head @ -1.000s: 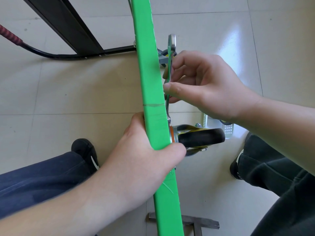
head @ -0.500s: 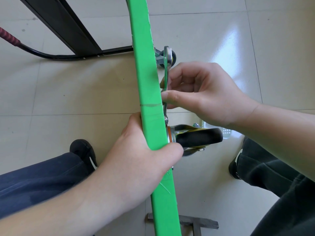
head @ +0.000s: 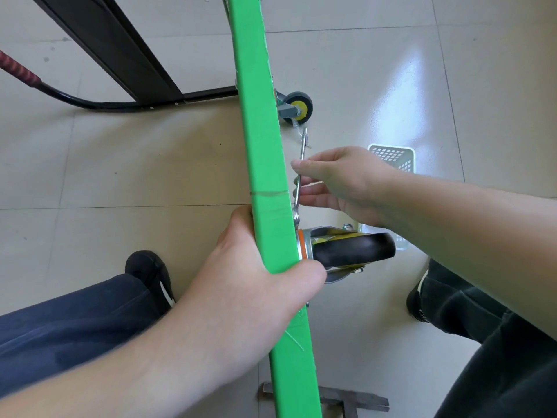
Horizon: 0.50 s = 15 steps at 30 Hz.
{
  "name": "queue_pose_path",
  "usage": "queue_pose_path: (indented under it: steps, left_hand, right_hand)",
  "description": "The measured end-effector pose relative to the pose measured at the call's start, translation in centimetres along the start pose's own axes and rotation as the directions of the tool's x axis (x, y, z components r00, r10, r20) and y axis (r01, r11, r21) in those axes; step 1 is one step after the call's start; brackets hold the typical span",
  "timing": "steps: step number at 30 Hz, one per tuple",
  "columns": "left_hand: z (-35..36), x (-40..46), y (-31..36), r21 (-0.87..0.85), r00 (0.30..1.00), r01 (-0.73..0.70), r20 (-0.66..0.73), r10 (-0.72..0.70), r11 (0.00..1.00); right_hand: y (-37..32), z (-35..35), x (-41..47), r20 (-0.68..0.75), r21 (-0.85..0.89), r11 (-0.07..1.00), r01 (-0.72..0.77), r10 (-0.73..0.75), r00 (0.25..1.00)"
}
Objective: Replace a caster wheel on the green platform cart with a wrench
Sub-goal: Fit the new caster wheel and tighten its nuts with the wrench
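Plainly, the right hand [head: 340, 182] has its grip closed on the wrench [head: 300, 182], thumb on top and fingertips [head: 304, 193] pinching the slim steel shank about midway along it. The wrench stands nearly upright in the view, just beside the underside of the green platform cart [head: 265, 164], its lower end down at the mount of the near caster wheel [head: 352, 248]; whether it actually sits on a nut there is hard to say, since the spot is small and partly hidden. The left hand [head: 250, 285] grips the edge of the cart, thumb wrapped over to the wheel side and touching the orange ring at the caster's base, fingers behind the green board. The cart is tipped on its side, so the black caster juts out sideways. A second, smaller caster [head: 297, 108] with a yellow hub sits farther along the same face. Beyond the right forearm a pale green basket [head: 391, 155] rests on the tiled floor [head: 120, 164], and the cart's black handle frame [head: 114, 46] lies to the left.
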State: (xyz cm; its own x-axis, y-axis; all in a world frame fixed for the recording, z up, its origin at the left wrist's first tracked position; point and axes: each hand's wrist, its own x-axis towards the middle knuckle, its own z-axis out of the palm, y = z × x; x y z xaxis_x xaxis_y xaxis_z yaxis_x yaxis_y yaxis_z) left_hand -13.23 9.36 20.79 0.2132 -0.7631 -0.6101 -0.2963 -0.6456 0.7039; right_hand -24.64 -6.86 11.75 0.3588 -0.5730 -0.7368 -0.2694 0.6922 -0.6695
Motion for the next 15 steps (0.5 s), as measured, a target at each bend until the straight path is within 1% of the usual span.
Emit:
queue_pose_path:
  steps: [5, 7, 9, 11, 15]
  left_hand:
    - [0.04, -0.23, 0.12, 0.039, 0.999, -0.041, -0.022, 0.042, 0.998]
    - [0.03, -0.23, 0.07, 0.034, 0.999, -0.048, -0.022, 0.049, 0.998]
    - [0.05, -0.19, 0.05, 0.024, 0.999, -0.045, -0.023, 0.046, 0.999]
    - [-0.02, -0.06, -0.13, 0.0, 1.0, -0.024, -0.015, 0.024, 1.0]
    - [-0.22, 0.21, -0.46, -0.03, 1.0, 0.013, 0.018, -0.012, 0.999]
  right_hand:
    - [0.52, 0.37, 0.15, -0.061, -0.025, 0.973, -0.229, 0.227, 0.972]
    - [0.56, 0.45, 0.2, -0.069, -0.04, 0.959, -0.282, 0.279, 0.958]
    - [0.29, 0.34, 0.25, -0.072, -0.036, 0.956, -0.292, 0.289, 0.955]
    - [0.01, 0.16, 0.29, -0.088, -0.027, 0.962, -0.271, 0.268, 0.959]
    - [-0.3, -0.17, 0.43, -0.128, -0.021, 0.988, -0.155, 0.151, 0.98]
